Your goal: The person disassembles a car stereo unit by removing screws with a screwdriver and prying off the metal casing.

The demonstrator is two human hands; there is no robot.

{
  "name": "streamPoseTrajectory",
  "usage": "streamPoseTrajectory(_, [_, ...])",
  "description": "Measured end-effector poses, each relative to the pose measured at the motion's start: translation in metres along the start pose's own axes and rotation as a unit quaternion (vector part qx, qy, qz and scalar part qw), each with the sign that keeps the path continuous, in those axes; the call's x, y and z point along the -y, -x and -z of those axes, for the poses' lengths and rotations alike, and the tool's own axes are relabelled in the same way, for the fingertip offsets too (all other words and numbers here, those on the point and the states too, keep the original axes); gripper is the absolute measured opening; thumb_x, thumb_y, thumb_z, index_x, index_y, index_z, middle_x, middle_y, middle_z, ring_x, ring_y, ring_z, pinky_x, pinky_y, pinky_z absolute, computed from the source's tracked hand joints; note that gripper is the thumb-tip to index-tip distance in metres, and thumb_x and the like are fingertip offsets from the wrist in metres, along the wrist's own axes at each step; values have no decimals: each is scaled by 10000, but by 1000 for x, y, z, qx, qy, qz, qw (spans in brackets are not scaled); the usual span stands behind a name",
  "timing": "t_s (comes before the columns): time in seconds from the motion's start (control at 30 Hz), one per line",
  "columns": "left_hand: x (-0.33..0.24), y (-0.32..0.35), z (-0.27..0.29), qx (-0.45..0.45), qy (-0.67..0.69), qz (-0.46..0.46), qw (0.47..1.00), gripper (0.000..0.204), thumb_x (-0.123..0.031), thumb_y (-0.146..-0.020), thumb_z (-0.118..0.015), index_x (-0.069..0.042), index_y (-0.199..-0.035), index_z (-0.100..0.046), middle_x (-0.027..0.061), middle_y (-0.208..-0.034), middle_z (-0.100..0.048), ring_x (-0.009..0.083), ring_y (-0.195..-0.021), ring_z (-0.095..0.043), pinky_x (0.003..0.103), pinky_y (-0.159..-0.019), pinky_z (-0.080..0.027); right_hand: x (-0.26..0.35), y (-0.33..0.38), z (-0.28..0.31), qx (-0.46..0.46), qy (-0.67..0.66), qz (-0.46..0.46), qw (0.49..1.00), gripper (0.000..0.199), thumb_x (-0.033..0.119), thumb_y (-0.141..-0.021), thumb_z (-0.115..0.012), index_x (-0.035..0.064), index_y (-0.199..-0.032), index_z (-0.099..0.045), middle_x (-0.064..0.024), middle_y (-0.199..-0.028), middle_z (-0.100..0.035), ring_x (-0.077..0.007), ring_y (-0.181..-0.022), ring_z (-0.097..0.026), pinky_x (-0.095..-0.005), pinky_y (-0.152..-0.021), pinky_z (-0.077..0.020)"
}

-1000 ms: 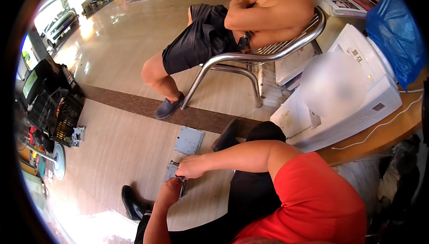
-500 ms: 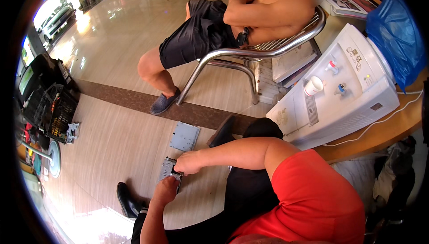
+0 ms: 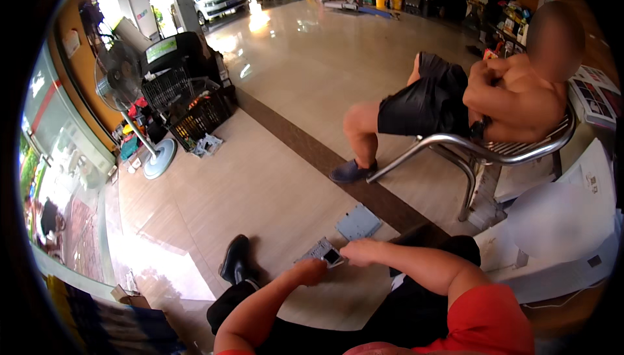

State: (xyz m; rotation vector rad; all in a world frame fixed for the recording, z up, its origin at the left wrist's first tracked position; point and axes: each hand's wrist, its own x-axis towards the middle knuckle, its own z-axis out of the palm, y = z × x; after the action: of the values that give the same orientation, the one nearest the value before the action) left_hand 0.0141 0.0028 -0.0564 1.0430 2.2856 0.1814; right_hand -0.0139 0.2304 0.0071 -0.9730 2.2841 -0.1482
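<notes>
you have one silver metal unit (image 3: 318,249) at your two hands, with one dark square patch on its face. your left hand (image 3: 311,272) is at its near edge, your right hand (image 3: 358,251) by its right corner; the fingers of both look curled, but whether they pinch the unit can't be made out. one grey plate (image 3: 359,222) lies on the floor (image 3: 273,179), just beyond the unit, its right corner near the brown strip (image 3: 292,135). one black shoe (image 3: 235,261) bounds your left; floor runs past it toward one standing fan (image 3: 160,159) and one black crate (image 3: 200,121). one person (image 3: 517,105) sits on one metal chair (image 3: 520,158). markings on the unit are too small to read.
</notes>
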Motion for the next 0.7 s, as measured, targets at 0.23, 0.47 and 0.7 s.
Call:
streamPoseTrajectory(0.23, [-7, -4, -9, -10, 54, 11, 998, 157, -119, -821, -550, -40, -884, -671, 183, -922, -680, 363, -893, -659, 476, -764, -522, -6, 15, -2, 11, 11, -2, 1000, 230, 215, -849, -653, 33, -983, -610, -194, -985, -672, -370, -964, -642, -476, -804, -507])
streamPoseTrajectory(0.47, [-8, -11, -8, -16, 51, 10, 999, 183, -147, -853, -527, -31, -878, -666, 185, -909, -676, 373, -892, -655, 470, -767, -519, -11, 14, -6, 30, 6, -3, 1000, 235, 213, -852, -653, 23, -982, -609, -197, -974, -672, -374, -974, -639, -477, -812, -504])
streamPoseTrajectory(0.7, [-17, -12, 5, -44, 43, 14, 998, 194, -151, -868, -513, -20, -872, -657, 200, -911, -680, 375, -896, -660, 482, -780, -516, -7, 7, -10, -16, -19, 14, 1000, 180, 146, -804, -653, 9, -920, -662, -210, -932, -680, -378, -923, -660, -470, -764, -522])
